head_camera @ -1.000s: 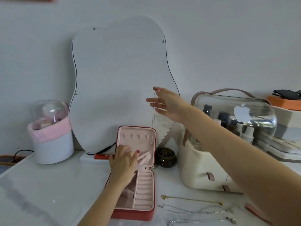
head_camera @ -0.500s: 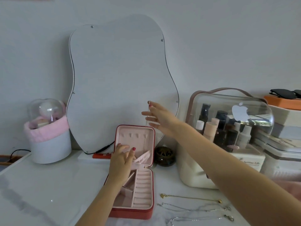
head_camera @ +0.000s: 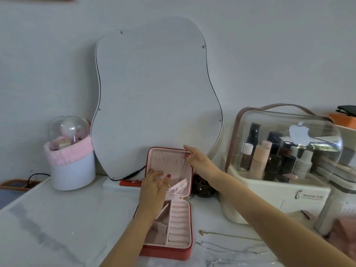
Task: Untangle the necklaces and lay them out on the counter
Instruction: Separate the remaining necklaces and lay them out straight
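White marble counter (head_camera: pixel 57 224) runs beneath a pale wall, where a wavy mirror (head_camera: pixel 154 93) leans. Beside it stands a clear-domed cosmetics case (head_camera: pixel 285 170). An open red jewelry box (head_camera: pixel 169 224) sits in front of the mirror. The left hand (head_camera: pixel 154 187) presses into its lid pocket, fingers bent. The right hand (head_camera: pixel 200 162) pinches a thin chain (head_camera: pixel 184 160) hanging down the lid. Three necklaces (head_camera: pixel 231 247) lie stretched out right of the box, under the right forearm.

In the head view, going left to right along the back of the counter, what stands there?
White tub with pink trim → wavy mirror → open red jewelry box → small dark round pot → clear-lidded cosmetics case. The hands overlap the box, so they are left out.
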